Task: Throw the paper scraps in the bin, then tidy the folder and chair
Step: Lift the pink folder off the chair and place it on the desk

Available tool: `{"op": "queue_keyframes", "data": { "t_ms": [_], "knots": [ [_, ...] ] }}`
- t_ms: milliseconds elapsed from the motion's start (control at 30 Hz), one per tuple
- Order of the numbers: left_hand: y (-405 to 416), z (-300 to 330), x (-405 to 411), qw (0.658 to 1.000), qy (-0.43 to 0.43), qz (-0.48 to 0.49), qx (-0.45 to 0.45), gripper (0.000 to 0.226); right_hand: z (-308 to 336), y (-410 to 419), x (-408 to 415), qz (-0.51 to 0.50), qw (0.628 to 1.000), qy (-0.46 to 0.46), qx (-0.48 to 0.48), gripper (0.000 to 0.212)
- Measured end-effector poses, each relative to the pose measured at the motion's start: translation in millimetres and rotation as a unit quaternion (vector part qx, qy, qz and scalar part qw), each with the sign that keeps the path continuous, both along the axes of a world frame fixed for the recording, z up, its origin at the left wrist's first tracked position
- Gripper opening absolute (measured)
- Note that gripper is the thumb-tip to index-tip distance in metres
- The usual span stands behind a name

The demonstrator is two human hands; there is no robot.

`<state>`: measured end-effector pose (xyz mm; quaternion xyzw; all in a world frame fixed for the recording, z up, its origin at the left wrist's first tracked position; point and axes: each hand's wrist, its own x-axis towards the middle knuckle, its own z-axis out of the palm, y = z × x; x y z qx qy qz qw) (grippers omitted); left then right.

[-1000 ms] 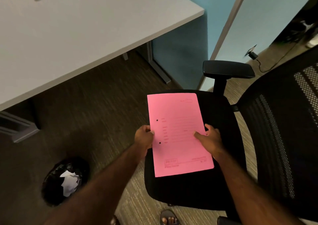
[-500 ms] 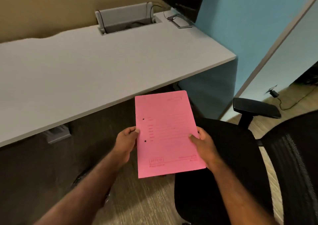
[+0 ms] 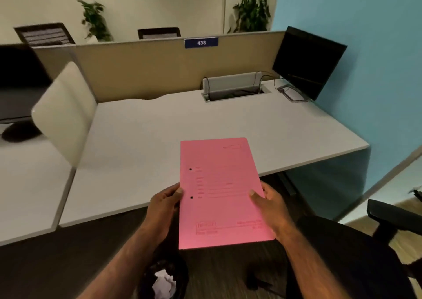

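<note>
I hold a pink folder (image 3: 220,193) flat in the air with both hands, its far end over the front edge of the white desk (image 3: 159,125). My left hand (image 3: 165,203) grips its left edge beside the punch holes, and my right hand (image 3: 268,203) grips its right edge. Below my left forearm stands a black bin (image 3: 180,276) with crumpled white paper scraps (image 3: 163,284) inside. The black office chair (image 3: 356,260) is at the lower right, its seat and one armrest showing.
A dark monitor (image 3: 303,63) stands at the desk's back right by the blue wall, next to a cable tray (image 3: 233,88). A white side divider (image 3: 66,113) separates the neighbouring desk on the left. A beige partition runs along the back.
The folder has come up off the chair seat and forward to the desk edge, still in both hands. My view has risen from the floor to the desk.
</note>
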<state>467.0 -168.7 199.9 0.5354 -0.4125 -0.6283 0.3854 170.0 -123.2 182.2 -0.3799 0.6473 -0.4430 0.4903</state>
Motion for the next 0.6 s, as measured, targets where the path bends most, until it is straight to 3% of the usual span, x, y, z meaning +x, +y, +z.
{"op": "queue_keyframes", "data": {
  "t_ms": [133,300,600],
  "knots": [
    [-12,33,39,0.999,-0.006,0.031,-0.032,0.027,30,-28,38,0.015,1.000,0.025,-0.010,0.029],
    [-24,57,73,0.996,-0.016,0.057,-0.060,0.023,63,-57,73,0.022,0.998,0.051,-0.014,0.057],
    [-55,78,107,0.986,0.001,0.156,-0.060,0.019,95,-103,108,0.044,0.996,0.071,-0.036,0.058]
  ]
}}
